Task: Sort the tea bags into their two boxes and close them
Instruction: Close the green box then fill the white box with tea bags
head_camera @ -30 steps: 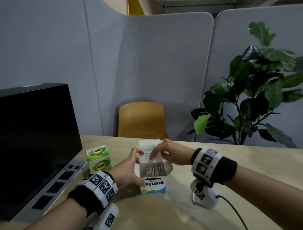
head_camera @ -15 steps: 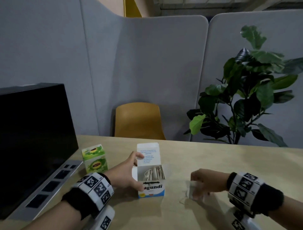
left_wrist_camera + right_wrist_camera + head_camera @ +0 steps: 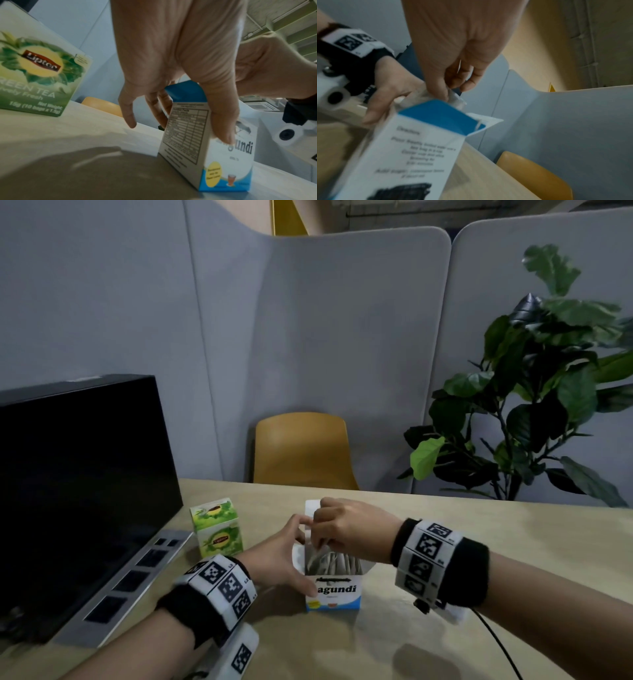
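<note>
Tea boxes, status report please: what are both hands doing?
Left hand grips open white box. Right hand pinches tea bag into it. Green box closed, standing beside. Nothing in the way.

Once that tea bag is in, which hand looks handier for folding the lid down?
Probably the right hand: it pinches a tea bag over the open white-and-blue box, beside its raised lid. The left hand grips the box.

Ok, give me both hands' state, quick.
Left hand: grips the Lagundi box.
Right hand: fingers pinch a tea bag over the box.
</note>
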A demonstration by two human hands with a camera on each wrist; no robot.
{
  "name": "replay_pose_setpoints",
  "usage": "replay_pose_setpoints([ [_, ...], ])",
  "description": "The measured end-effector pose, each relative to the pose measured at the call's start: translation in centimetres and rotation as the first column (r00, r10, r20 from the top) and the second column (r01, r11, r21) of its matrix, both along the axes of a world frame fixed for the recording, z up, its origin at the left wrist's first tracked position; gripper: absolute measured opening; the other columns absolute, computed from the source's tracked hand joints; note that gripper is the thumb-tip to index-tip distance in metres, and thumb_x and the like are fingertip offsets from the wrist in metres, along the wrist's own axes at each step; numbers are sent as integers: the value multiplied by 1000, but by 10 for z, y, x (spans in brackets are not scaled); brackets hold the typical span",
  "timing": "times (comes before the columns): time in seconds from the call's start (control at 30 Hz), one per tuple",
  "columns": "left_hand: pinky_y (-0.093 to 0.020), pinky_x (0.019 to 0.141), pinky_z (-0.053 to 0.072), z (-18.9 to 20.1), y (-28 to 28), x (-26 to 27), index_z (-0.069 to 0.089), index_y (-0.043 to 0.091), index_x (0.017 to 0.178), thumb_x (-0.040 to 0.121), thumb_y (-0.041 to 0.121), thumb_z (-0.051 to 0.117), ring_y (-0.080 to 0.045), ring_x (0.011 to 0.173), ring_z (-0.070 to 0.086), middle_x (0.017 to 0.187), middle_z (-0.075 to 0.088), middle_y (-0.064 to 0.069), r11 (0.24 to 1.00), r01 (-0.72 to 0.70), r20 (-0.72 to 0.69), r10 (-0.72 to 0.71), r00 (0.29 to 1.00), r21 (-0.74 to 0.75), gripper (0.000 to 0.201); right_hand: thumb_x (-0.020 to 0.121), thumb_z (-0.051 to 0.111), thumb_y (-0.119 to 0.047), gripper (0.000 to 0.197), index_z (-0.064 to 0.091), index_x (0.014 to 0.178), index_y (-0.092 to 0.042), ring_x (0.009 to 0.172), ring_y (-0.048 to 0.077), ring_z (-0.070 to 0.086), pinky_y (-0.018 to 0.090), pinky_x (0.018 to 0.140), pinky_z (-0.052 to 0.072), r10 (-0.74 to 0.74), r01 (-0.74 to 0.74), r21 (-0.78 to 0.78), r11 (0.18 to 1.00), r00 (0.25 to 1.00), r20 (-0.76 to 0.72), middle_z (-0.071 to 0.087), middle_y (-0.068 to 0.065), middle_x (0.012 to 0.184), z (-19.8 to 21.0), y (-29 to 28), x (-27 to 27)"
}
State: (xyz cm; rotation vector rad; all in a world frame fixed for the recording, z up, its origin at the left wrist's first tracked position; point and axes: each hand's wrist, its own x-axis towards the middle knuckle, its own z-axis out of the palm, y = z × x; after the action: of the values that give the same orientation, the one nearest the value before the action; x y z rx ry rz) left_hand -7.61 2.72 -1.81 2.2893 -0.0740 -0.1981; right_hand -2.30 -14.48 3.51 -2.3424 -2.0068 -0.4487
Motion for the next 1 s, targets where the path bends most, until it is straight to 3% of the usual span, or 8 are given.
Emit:
replay_pose_setpoints([
  [0.2,-32,96,49,2,-1,-3,25,33,131,59,14,87,-15,116,53,131,49,3,999,7,-6,-7,1000,-35,97,74,71,-5,13,73,86,-7,92,31,60,36,76,53,114,-114,-139,984,993,-11,70,12,90,-9,11,2],
  [0.4,-23,90,50,2,1,-2,24,36,132,59,14,87,-15,115,54,133,47,4,999,17,-26,-18,1000,-48,98,78,66,-2,21,71,98,-6,101,30,59,39,83,50,61,-82,-188,979,992,-115,69,13,100,-13,13,6],
  [0.53,-3,68,43,0,2,-1,22,44,125,58,21,88,-7,106,52,124,48,12,1000,6,-20,-7,1000,-28,97,84,60,-9,19,71,99,-15,104,22,53,30,82,37,-14,-2,-221,975,997,-72,69,3,105,-12,15,10],
  [0.63,-4,68,38,-3,3,1,22,47,122,55,26,89,-8,108,48,121,46,12,1000,-10,10,10,1000,16,97,87,56,-15,22,70,103,-23,105,20,50,30,86,41,-101,65,-268,961,987,-122,67,1,109,-12,15,9],
  [0.73,-8,71,42,-4,5,0,24,47,122,55,26,89,-7,106,49,123,43,11,1000,-4,-1,4,1000,-7,96,89,57,-18,19,69,104,-22,90,12,56,14,75,45,-227,243,-15,970,883,-411,68,-1,106,1,-3,13],
  [0.8,-13,73,48,-2,6,-3,22,47,127,55,28,88,-4,102,52,121,40,14,1000,4,-14,-5,1000,-25,99,91,56,-22,17,64,106,-20,88,14,61,16,72,46,-294,399,70,914,773,-562,67,-1,103,7,-20,16],
  [0.9,-13,65,49,2,9,-11,26,46,125,63,38,82,3,95,53,113,41,20,994,-74,41,78,996,-80,84,91,54,-32,21,59,108,-21,86,16,58,22,72,44,-457,490,-101,866,692,-559,60,-4,97,4,-41,11],
  [1.0,-18,71,46,3,7,-18,46,44,105,79,50,63,-2,94,51,110,42,16,977,-202,237,214,948,-73,31,89,53,-43,33,50,112,-19,78,14,53,23,68,40,-603,554,-261,790,630,-488,61,3,101,-10,-53,6],
])
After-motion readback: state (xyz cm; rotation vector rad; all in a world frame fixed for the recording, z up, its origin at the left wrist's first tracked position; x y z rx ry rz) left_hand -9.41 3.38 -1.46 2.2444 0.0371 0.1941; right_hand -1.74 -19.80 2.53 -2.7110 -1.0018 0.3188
